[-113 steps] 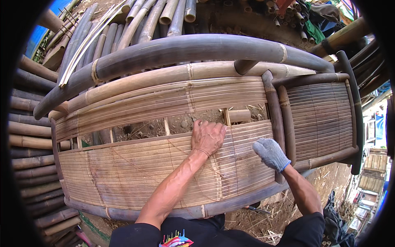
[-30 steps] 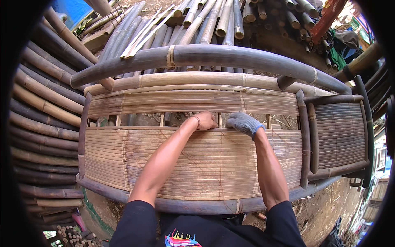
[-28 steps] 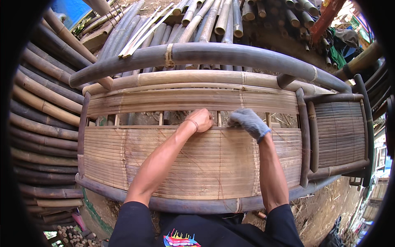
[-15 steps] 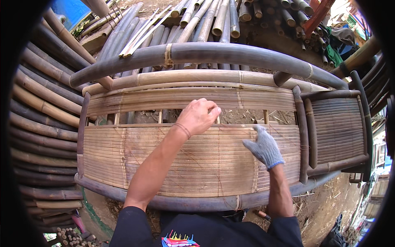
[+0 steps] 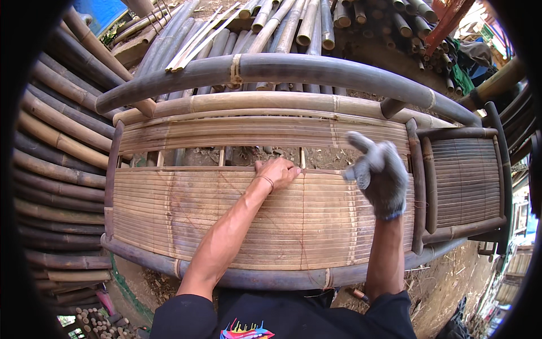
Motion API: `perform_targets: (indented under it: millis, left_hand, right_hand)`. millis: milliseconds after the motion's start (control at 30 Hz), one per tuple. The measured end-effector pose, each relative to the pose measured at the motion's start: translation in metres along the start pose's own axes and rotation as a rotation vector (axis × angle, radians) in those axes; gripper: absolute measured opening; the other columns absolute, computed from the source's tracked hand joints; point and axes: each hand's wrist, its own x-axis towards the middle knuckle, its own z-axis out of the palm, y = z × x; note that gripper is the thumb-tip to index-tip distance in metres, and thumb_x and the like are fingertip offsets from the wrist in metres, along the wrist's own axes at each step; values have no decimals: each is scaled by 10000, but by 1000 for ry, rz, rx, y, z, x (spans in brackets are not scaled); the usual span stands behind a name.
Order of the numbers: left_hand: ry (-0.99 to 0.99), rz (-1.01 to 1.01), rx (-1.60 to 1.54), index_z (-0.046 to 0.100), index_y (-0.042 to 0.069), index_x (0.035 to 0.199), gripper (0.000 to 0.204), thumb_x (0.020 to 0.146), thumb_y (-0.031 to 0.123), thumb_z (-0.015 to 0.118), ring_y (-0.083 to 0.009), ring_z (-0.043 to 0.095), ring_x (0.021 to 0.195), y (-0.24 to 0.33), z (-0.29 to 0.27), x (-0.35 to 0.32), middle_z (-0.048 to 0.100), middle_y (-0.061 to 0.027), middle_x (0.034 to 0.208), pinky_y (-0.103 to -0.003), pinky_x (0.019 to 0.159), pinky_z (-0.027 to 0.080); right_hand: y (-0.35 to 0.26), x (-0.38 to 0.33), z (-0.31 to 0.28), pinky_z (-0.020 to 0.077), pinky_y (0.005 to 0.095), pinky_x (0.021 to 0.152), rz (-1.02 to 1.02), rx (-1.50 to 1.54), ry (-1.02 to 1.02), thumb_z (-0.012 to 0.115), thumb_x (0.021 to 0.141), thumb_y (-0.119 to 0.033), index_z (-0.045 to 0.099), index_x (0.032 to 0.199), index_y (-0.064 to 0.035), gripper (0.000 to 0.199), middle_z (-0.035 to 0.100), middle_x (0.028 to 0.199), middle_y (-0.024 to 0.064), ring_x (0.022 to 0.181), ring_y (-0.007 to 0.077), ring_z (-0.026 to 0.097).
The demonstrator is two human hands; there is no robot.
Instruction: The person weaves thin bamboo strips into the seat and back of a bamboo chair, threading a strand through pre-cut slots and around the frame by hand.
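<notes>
A long bench frame of bamboo poles lies across the middle, its seat a panel of thin bamboo slats (image 5: 237,220) tied with fine reddish cord (image 5: 303,226). My bare left hand (image 5: 276,171) rests at the far edge of the slats, fingers bent down over the outermost slat (image 5: 226,169) beside a light crossbar (image 5: 303,157); its fingertips are partly hidden. In a grey knitted glove, my right hand (image 5: 381,175) is raised above the panel's right part, slightly blurred, with fingers apart and nothing visible in them.
Beyond the gap lies another slat strip (image 5: 237,131), with a thick dark bamboo rail (image 5: 339,75) behind it. A smaller slatted panel (image 5: 466,175) stands at the right. Bamboo poles (image 5: 62,169) are stacked at left, and more poles (image 5: 307,28) lie at the back.
My left hand has come down and nearer onto the edge of the slats. My gloved right hand has lifted off the slats, moving farther away and rightward, and turned.
</notes>
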Motion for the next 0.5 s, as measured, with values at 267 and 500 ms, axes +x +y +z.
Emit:
perform_targets:
  millis: [267, 500]
  left_hand:
    - [69, 36, -24, 787, 139, 968, 433, 949, 478, 519, -350, 677, 915, -2, 6, -1, 744, -169, 918, -464, 906, 315]
    - [37, 43, -14, 786, 156, 975, 418, 949, 478, 522, -340, 673, 958, -7, 14, -4, 750, -149, 974, -492, 926, 310]
  right_hand:
    - [62, -14, 27, 487, 451, 618, 368, -927, -435, 539, 965, -195, 623, 805, -29, 245, 633, 690, 146, 663, 341, 621]
    - [77, -65, -10, 367, 377, 445, 217, -877, -355, 479, 957, -224, 461, 736, -50, 281, 452, 583, 51, 486, 203, 466]
